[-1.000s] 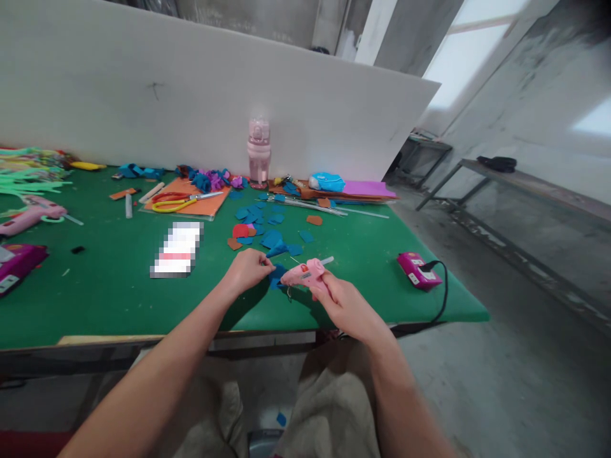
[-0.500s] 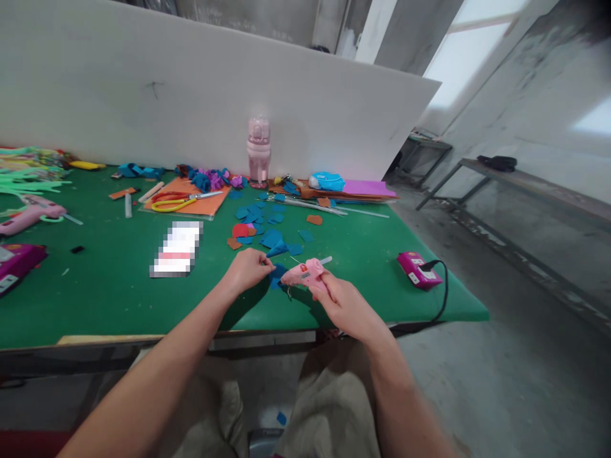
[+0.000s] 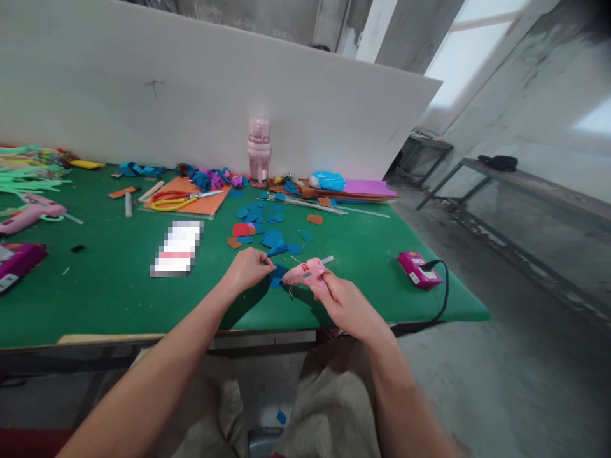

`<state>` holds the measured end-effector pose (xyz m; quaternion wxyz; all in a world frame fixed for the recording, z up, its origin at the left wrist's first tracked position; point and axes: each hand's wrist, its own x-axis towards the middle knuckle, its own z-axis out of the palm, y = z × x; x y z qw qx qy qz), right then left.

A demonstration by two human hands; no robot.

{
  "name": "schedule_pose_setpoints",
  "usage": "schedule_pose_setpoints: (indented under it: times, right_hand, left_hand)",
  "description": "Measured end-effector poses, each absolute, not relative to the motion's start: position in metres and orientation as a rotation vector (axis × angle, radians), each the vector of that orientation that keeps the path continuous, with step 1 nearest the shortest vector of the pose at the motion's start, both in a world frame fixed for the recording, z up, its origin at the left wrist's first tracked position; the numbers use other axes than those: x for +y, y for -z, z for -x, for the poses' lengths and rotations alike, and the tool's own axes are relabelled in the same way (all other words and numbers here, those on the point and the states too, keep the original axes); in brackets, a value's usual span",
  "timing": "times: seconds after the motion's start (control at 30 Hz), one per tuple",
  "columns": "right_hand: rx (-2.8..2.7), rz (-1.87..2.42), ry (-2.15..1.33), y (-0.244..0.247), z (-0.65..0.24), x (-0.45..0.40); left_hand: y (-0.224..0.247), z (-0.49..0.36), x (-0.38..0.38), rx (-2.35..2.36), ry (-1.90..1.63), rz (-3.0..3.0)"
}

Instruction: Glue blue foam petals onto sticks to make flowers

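Observation:
My right hand is wrapped round the handle of a pink hot glue gun, its nozzle pointing left. A clear glue stick pokes out of the gun's back. My left hand pinches a dark blue felt piece at the nozzle tip; whether the nozzle touches it I cannot tell. Just beyond my fingers lies a rolled or folded blue piece. Farther back are several loose blue felt cutouts, a red piece and a few brown ones.
Yellow-and-red-handled scissors lie on an orange sheet. A pink bottle stands against the white board. At the right is a purple power strip with a black cord; a second glue gun lies left.

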<state>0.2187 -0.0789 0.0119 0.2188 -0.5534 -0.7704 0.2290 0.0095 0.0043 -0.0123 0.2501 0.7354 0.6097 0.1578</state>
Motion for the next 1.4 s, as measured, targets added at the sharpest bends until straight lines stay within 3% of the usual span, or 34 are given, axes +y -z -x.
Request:
schedule_pose_setpoints:
  times: [1.4]
  right_hand:
    - [-2.102, 1.594, -0.606, -0.0157, -0.2261, -0.0797]
  left_hand:
    - [0.0126, -0.0083, 0.0035, 1.652, -0.447, -1.994]
